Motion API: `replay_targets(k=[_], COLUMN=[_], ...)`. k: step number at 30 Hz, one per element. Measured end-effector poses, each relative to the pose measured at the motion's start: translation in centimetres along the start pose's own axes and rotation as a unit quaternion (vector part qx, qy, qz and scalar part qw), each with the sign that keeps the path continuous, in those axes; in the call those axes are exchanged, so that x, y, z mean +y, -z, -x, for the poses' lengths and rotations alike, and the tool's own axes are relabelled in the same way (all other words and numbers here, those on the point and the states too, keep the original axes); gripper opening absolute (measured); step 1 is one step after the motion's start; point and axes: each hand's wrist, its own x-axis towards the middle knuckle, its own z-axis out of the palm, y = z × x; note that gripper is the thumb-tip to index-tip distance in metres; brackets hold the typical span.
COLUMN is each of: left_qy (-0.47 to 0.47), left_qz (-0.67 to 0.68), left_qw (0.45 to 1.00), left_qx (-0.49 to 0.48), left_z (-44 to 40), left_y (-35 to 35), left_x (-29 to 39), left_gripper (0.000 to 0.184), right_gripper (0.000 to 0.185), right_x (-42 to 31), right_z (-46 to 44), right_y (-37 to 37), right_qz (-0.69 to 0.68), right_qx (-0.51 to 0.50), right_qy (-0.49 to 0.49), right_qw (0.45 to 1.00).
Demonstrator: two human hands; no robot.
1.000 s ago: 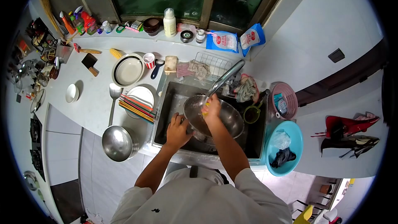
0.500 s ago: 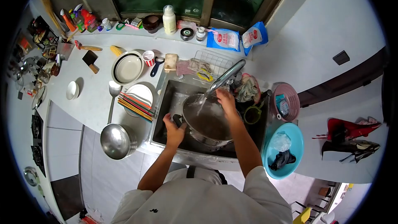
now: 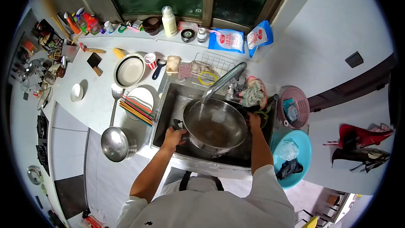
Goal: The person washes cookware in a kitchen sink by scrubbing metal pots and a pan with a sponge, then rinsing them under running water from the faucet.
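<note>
A large metal pot (image 3: 202, 142) with dark side handles sits in the sink (image 3: 165, 114), holding cloudy brownish water with some foam. From the curved faucet (image 3: 223, 82) a stream of water runs into it. My left hand (image 3: 174, 137) is closed round the pot's left handle (image 3: 177, 124). On the opposite side my right hand (image 3: 254, 120) grips the pot by its right edge, where the handle is mostly hidden by my fingers. Just behind my right hand a green strainer-like item (image 3: 263, 118) shows in part.
Left of the sink lie several coloured chopsticks (image 3: 136, 110) across a white plate (image 3: 143, 94), near a metal ladle (image 3: 114, 144) and a cream bowl (image 3: 130, 71). Behind the sink stands a wire rack (image 3: 215, 62). To the right are a pink basket (image 3: 300, 105) and a blue basin (image 3: 307, 156).
My right hand has moved from beside the faucet down to the pot's right side. My left hand has closed on the left handle, and the pot sits slightly further right.
</note>
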Motion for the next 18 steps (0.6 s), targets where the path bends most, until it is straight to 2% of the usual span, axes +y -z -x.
replay_targets(k=[3,5,6,7,8,9,11,12,14,18], left_qy=[-0.025,-0.044,-0.063,-0.081,-0.095,-0.098,-0.107,-0.107,-0.117,-0.113], left_qz=[0.006,0.017,0.006,-0.006,-0.001,-0.002,-0.012,-0.015,-0.034,-0.086], left_qw=[1.0,0.998,0.998,0.996,0.995,0.995,0.994,0.994,0.992,0.988], left_qx=[0.017,0.029,-0.001,-0.03,-0.006,-0.003,-0.022,-0.02,-0.032,-0.063], left_z=[-0.4,-0.3,0.1,0.4,0.4,0.5,1.1,1.3,1.6,4.1], left_y=[-0.3,-0.6,-0.7,-0.8,-1.0,-1.1,-1.3,-1.4,-1.6,-3.5], left_x=[-0.5,-0.6,-0.6,-0.8,-1.1,-1.0,-0.8,-0.7,-0.4,1.0], left_gripper=[0.023,0.02,0.02,0.019,0.009,0.009,0.009,0.009,0.011,0.014], right_gripper=[0.05,0.067,0.067,0.064,0.061,0.061,0.06,0.06,0.058,0.053], right_x=[-0.6,2.5,3.6,4.6,5.1,4.3,2.6,2.8,3.5,4.7], right_z=[-1.1,-7.0,-7.9,-8.2,-8.9,-7.7,-4.0,-4.2,-4.6,-2.6], right_y=[-1.0,-1.5,-2.3,-3.2,-4.2,-4.2,-2.9,-2.8,-2.1,-1.6], right_qz=[-0.076,-0.029,-0.03,-0.004,0.021,0.018,-0.174,-0.176,-0.184,-0.173], right_qx=[0.035,0.077,0.073,0.174,0.274,0.27,0.062,0.06,-0.009,0.041], right_qy=[-0.022,0.002,0.007,0.022,0.035,0.036,-0.029,-0.031,-0.109,-0.168], right_qw=[0.996,0.997,0.997,0.984,0.961,0.962,0.982,0.982,0.977,0.97])
